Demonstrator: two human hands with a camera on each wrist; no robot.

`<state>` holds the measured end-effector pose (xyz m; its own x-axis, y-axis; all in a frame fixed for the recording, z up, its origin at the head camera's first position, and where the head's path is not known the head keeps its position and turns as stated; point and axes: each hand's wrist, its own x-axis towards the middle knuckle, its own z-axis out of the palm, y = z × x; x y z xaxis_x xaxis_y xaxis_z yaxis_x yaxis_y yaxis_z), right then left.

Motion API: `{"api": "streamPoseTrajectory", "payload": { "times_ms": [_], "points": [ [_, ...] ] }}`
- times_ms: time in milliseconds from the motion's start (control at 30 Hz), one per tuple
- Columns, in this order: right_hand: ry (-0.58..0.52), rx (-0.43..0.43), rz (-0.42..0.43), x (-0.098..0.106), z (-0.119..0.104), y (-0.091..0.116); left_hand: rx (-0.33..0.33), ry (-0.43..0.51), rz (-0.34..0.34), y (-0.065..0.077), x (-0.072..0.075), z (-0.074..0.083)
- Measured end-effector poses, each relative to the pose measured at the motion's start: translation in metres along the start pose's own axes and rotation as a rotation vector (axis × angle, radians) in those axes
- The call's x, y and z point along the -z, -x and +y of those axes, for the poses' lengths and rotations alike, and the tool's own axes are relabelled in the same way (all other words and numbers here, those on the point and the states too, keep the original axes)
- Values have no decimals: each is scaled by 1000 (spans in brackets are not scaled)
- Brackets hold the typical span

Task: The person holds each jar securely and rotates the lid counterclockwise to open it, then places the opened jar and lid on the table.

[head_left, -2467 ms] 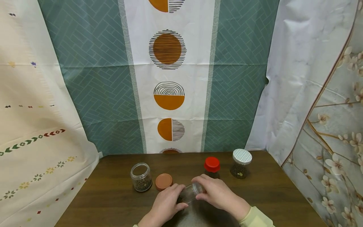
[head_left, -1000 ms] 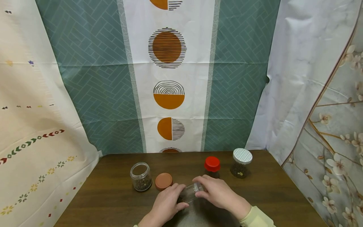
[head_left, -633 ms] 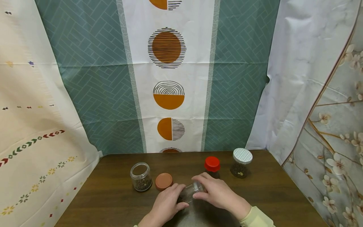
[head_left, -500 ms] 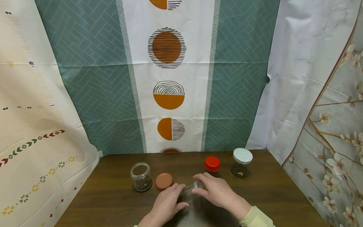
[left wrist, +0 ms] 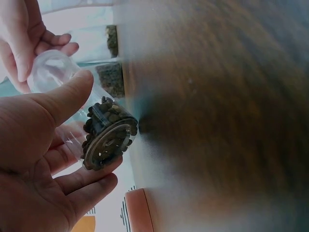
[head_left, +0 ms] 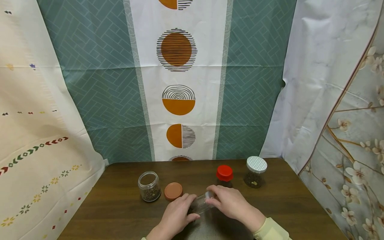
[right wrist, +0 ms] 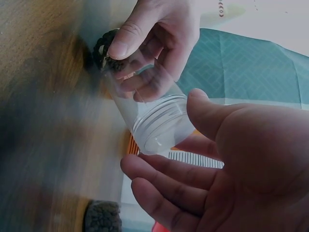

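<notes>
A clear jar (head_left: 201,203) lies tilted between both hands, its base low on the left and its neck up on the right. Dark bean-like pieces (left wrist: 108,116) gather at the base end, seen best in the left wrist view. My left hand (head_left: 178,215) grips the jar's body near the base, thumb on one side, fingers on the other. Around the threaded neck (right wrist: 161,118), my right hand (head_left: 229,203) holds thumb and fingertips at the rim. Whether a clear lid covers the mouth, I cannot tell.
An uncovered jar with dark contents (head_left: 149,187) stands left on the wooden table (head_left: 120,213), beside an orange-brown lid (head_left: 173,191). Behind my right hand stand a red-lidded jar (head_left: 224,173) and a white-lidded jar (head_left: 255,171). Patterned cloths hang behind and at both sides.
My right thumb and fingers have shifted their hold around the jar's neck, with more of the neck now showing. The left hand and the other jars stay put.
</notes>
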<state>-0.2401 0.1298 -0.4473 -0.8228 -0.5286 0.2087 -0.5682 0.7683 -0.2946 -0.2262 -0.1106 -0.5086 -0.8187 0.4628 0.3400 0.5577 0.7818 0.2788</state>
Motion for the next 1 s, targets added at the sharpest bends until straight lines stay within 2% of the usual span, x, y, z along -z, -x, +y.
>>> {"api": "streamPoseTrajectory", "payload": {
  "times_ms": [233, 600, 1000],
  "points": [
    [-22, 54, 6, 1, 2, 3, -3, -3, 2, 0, 1, 1],
    [-89, 94, -13, 1, 4, 5, -24, -14, 26, 2, 1, 3],
    [-145, 109, -31, 4, 6, 8, -17, -23, 13, 2, 1, 3]
  ]
}}
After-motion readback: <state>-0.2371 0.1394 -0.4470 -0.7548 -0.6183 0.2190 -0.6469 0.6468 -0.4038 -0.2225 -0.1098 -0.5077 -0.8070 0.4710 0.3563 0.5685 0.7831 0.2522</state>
